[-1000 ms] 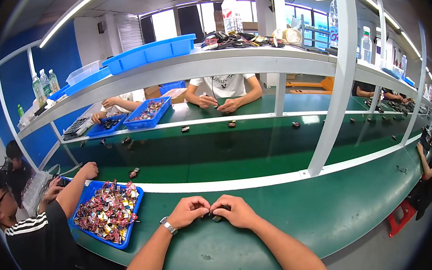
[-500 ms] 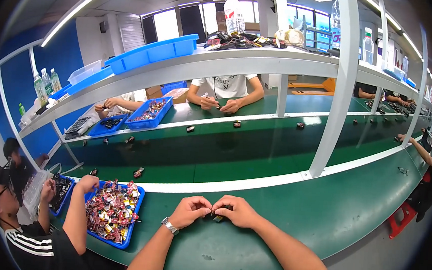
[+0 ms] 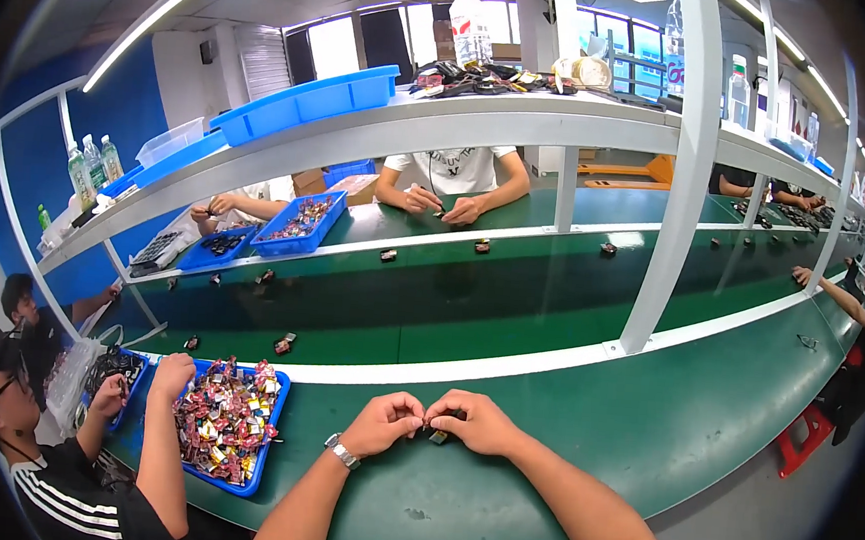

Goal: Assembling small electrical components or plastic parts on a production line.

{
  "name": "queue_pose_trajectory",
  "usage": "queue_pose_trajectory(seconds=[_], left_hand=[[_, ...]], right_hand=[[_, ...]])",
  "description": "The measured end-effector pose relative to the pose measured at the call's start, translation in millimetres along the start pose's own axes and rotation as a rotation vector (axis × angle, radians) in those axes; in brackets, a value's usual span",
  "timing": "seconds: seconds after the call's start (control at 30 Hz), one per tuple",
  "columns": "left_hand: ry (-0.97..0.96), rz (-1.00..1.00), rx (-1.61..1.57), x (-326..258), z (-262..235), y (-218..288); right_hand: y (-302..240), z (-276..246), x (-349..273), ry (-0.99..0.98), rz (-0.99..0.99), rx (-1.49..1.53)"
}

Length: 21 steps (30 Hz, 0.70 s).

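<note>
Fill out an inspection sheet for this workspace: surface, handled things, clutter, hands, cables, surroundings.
Surface: green worktop, small mark near the front edge.
Handled things: small part between both hands, details hidden; blue tray heaped with pieces at left.
Clutter: shelf holds bottles, blue bins and a loose pile.
Hands: left hand and right hand both pinch the small part.
Cables: thin dark loop far right on the worktop; cannot tell if cable.
Surroundings: co-workers at left and opposite; red stool at right.

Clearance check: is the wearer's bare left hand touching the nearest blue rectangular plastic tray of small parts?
Apart. The head view shows a strip of green tabletop between the left hand and the blue tray.
</note>
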<state>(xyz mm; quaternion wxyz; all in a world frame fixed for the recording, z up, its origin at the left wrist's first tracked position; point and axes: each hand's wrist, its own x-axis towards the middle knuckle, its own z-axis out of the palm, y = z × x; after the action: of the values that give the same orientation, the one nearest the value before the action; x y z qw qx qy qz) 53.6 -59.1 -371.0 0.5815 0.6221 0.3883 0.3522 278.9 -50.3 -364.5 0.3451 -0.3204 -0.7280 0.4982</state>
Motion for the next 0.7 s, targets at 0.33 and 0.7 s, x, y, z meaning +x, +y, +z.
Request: queue_pose_trajectory(seconds=[0.33, 0.7], left_hand=[[0.058, 0.048, 0.036, -0.6, 3.0, 3.6], [0.059, 0.068, 0.014, -0.2, 3.0, 2.5]], right_hand=[[-4.0, 1.2, -0.6, 0.021, 0.043, 0.040], [-1.9, 1.8, -0.7, 0.024, 0.044, 0.037]])
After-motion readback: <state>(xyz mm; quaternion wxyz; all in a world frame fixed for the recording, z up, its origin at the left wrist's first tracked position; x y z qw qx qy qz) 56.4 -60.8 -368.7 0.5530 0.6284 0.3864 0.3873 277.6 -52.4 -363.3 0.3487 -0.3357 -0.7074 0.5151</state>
